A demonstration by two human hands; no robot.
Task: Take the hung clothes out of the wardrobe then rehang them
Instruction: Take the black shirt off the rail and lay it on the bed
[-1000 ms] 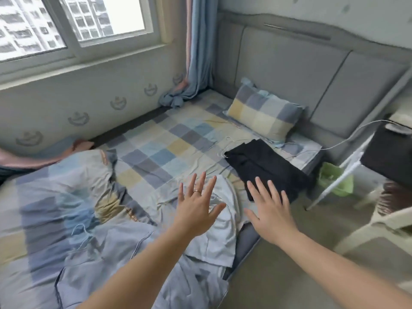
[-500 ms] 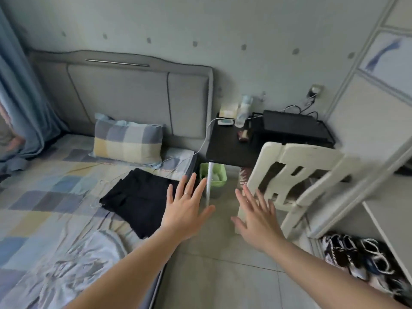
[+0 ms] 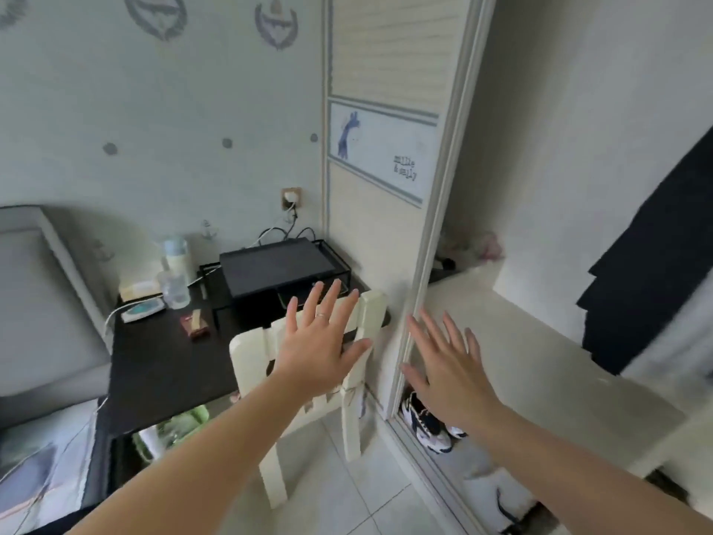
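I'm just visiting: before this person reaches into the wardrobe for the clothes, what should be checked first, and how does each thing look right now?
1. Left hand free: ok, fingers spread, holding nothing.
2. Right hand free: ok, open and empty.
3. Wardrobe door slid aside: ok, the inside shows.
4. Clothes to take: ok, a dark garment hangs at the right edge.
5. How it hangs: cannot tell, its top is out of frame.
6. Room to step in: probably not ok, a white chair stands close beside the opening.
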